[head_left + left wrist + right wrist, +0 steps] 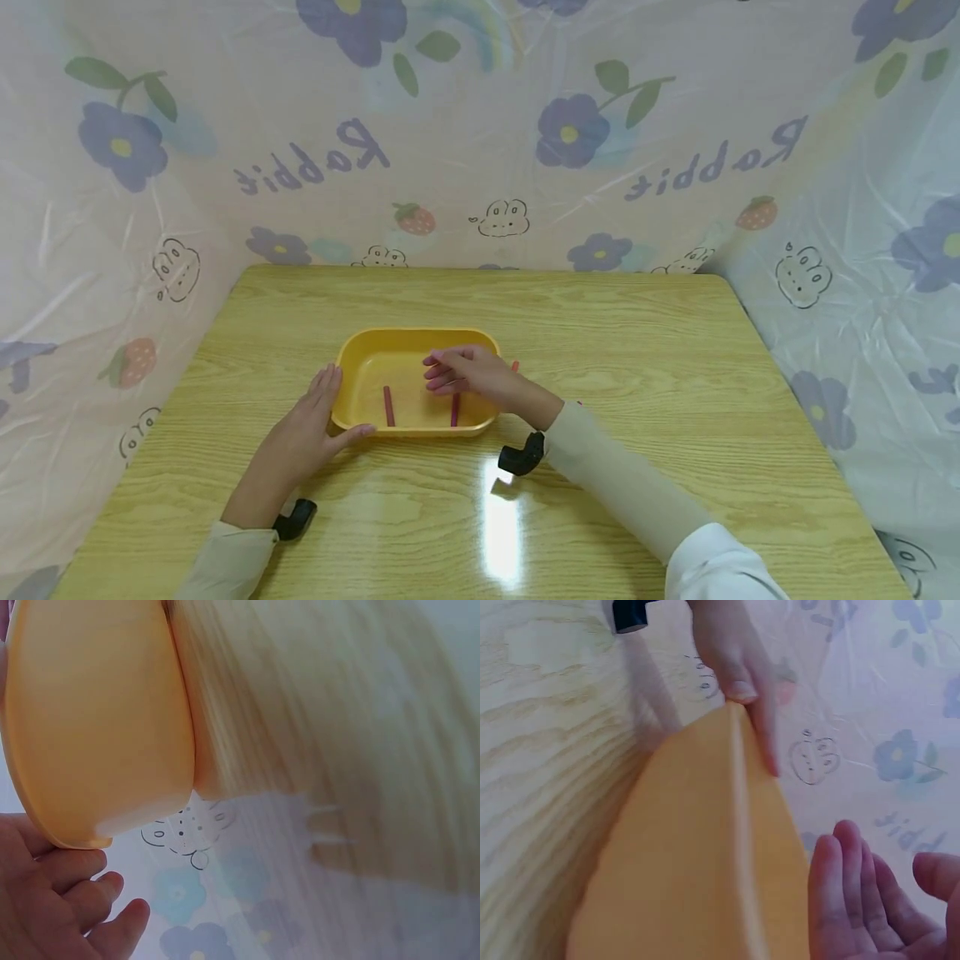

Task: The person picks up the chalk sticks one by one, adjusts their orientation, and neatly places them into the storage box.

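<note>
A yellow plastic tray (420, 432) with rounded corners sits on the table. My left hand (303, 433) holds its left end, the fingers along the outer side and the thumb at the front rim. In the left wrist view, the fingers of that hand bend beneath the tray's rim (45, 832). Over the tray's right half hovers my right hand (472, 375), palm turned left, fingers loosely extended with nothing between them. Inside the tray, a thin dark red stick (388, 406) and a magenta stick (455, 410) lean towards the front wall.
Just past the tray's right end shows the tip of a red stick (515, 366), the rest hidden by the right arm. A tiny red end (580, 403) peeks out by the right sleeve. Patterned sheeting (465, 167) walls the wooden table (637, 333).
</note>
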Motion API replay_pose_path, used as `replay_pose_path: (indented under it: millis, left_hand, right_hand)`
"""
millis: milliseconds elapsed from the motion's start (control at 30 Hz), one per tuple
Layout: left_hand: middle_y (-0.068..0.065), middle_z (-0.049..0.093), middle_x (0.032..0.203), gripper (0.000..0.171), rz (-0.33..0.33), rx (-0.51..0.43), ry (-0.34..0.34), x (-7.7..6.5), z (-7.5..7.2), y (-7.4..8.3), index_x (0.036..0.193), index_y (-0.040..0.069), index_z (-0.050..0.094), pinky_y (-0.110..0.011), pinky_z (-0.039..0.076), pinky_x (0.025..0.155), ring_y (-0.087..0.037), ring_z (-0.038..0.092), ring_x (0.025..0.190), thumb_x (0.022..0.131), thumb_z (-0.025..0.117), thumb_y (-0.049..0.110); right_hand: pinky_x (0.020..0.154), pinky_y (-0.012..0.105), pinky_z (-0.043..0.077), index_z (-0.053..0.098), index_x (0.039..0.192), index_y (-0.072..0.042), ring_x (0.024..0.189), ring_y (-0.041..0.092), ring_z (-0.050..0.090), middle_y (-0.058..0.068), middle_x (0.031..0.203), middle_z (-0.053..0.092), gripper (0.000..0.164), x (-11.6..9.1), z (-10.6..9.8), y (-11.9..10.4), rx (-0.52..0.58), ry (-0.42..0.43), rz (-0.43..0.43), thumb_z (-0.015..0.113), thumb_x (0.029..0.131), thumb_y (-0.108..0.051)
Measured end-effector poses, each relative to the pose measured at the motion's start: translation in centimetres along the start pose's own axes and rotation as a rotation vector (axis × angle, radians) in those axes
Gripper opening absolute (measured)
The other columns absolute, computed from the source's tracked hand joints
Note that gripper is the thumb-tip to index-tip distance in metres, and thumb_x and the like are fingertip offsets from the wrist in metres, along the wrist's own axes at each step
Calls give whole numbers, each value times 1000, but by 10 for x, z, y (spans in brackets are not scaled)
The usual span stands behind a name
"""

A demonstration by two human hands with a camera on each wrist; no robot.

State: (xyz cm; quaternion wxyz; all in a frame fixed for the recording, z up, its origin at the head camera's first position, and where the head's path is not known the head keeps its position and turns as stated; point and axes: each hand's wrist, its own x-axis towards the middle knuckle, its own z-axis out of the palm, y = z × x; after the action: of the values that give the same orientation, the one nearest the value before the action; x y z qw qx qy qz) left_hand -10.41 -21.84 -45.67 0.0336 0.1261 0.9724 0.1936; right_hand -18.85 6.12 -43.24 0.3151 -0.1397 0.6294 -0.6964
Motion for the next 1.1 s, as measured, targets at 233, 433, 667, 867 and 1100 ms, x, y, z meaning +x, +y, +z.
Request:
replay_pose_path:
  millis: [233,433,667,867,1100]
  left_hand:
    - [-18,6,153,108,-1,-1,3,-2,1,-1,149,5,2,-57,24,103,-33,9,140,79,51,70]
    - [-18,6,153,108,-1,-2,4,-2,2,-1,149,5,1,-58,24,103,-33,9,139,79,51,70]
    - [-19,6,153,108,5,1,2,-2,2,0,149,4,2,-57,23,104,-34,9,139,79,52,69]
    - [-18,6,153,108,10,10,17,-2,3,-1,149,4,2,-57,24,103,-34,10,139,79,51,70]
    - [-17,5,154,109,6,15,15,-1,5,-2,149,5,1,-57,24,104,-33,10,139,78,49,72]
  right_hand:
    - [85,41,50,58,112,7,100,38,60,28,110,59,41,-23,-28,-8,-52,44,-45,53,95,-30]
    - [85,40,50,55,116,11,95,28,63,26,110,58,43,-41,-55,-6,-93,92,-72,52,97,-28]
    - [87,45,48,54,120,9,102,38,58,26,113,57,44,-63,-83,5,-220,156,-54,50,98,-29]
    - [89,47,47,57,119,6,104,38,57,25,113,59,41,-76,-98,11,-376,198,-25,54,95,-28]
    - [87,41,46,65,113,-4,99,21,58,9,109,64,29,-82,-108,19,-690,184,-27,59,93,-23]
